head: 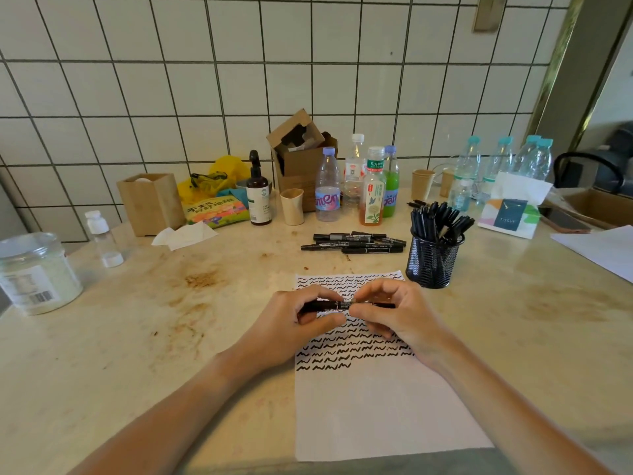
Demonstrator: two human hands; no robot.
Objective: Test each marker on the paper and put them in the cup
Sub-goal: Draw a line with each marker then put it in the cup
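Note:
A black marker (346,305) lies level between both hands above the white paper (376,406), whose upper half is covered with rows of black squiggles. My left hand (294,323) grips the marker's left part and my right hand (394,313) pinches its right part. Several more black markers (352,242) lie in a pile behind the paper. To the right of the paper's top stands a black mesh cup (432,262) holding several markers.
Behind the pile stand drink bottles (373,190), a brown spray bottle (258,197), paper cups (292,206) and a cardboard box (298,156). A tissue pack (512,214) is at right, a clear jar (36,272) at left. The table (137,337) is stained.

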